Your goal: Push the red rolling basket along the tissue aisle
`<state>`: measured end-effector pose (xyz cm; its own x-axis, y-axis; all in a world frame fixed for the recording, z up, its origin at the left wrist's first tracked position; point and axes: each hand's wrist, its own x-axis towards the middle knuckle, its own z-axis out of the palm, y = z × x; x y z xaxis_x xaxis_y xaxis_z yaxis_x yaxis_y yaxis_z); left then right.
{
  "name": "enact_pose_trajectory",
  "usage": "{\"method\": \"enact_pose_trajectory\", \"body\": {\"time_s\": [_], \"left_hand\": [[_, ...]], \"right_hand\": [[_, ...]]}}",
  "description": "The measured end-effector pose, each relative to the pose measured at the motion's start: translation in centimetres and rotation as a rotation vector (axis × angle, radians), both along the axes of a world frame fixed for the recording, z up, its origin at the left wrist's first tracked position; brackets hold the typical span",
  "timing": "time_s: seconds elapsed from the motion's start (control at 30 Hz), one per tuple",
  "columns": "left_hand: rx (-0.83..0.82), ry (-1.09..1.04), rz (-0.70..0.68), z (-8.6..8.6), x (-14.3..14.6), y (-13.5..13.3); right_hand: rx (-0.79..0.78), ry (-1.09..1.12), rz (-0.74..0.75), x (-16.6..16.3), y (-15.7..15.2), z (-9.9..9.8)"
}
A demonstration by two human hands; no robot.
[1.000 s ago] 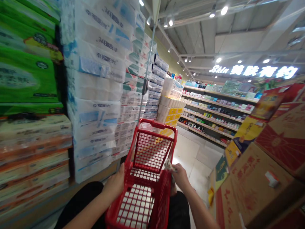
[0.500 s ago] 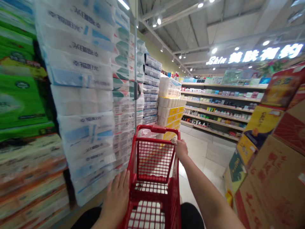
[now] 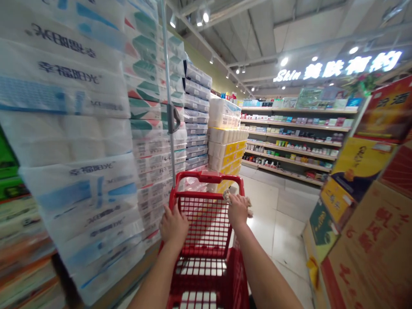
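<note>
A red plastic shopping cart (image 3: 206, 194) with a grid-like basket stands directly in front of me. My left hand (image 3: 174, 225) is on the cart's left side rail, its fingers bent over the edge. At the upper right corner of the cart, my right hand (image 3: 238, 211) is closed around a bunched, cream-and-brown cloth (image 3: 249, 207). Parts of the cloth stick out on both sides of the fist, which rests against the cart's frame. White floor shows through the grid of the basket.
Stacked toilet paper packs (image 3: 80, 193) rise close on the left beside a metal pole with a dark handle (image 3: 174, 119). Cardboard cartons (image 3: 373, 249) line the right. Tiled floor (image 3: 273, 206) leads toward stocked shelves (image 3: 289, 133) under a lit sign.
The cart and I have moved forward past the paper stacks. My left hand has moved up and forward along the cart's side and curled its fingers. More of the cloth now shows.
</note>
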<state>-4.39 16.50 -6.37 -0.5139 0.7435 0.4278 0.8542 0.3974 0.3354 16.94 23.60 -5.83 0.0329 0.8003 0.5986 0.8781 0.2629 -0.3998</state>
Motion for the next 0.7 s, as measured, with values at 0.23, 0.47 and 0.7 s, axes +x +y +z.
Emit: {"method": "enact_pose_trajectory", "body": {"time_s": [0.23, 0.47, 0.7], "left_hand": [[-0.049, 0.079, -0.088, -1.1, 0.2, -0.9], [-0.059, 0.024, -0.094, -0.7, 0.2, -0.8], [-0.011, -0.014, -0.083, -1.7, -0.6, -0.3]], "right_hand": [[-0.040, -0.031, -0.082, -1.3, 1.1, 0.3], [-0.126, 0.097, -0.142, -4.8, 3.2, 0.6], [0.007, 0.175, -0.133, -6.6, 3.0, -2.3]]}}
